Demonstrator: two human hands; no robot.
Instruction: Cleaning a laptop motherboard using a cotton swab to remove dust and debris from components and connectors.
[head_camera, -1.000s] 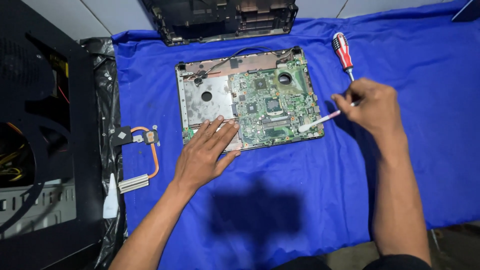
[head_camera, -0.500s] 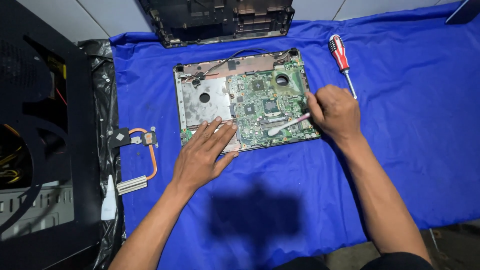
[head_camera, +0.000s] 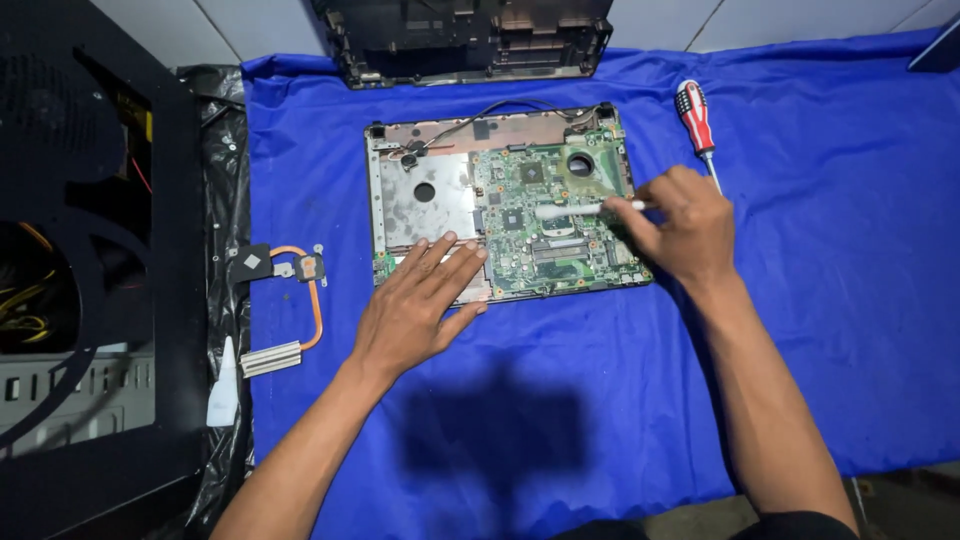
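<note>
Where right hand grips, brush leftward.

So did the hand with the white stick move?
Yes. The right hand slid left from the blue cloth onto the board, toward the left hand.

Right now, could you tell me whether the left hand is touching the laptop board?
Touching. The head view shows the left hand lying flat with its fingers spread over the near edge of the laptop board, no gap showing beneath them.

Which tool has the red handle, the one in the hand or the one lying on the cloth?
The screwdriver lying on the blue cloth. The right hand holds a white tool.
</note>
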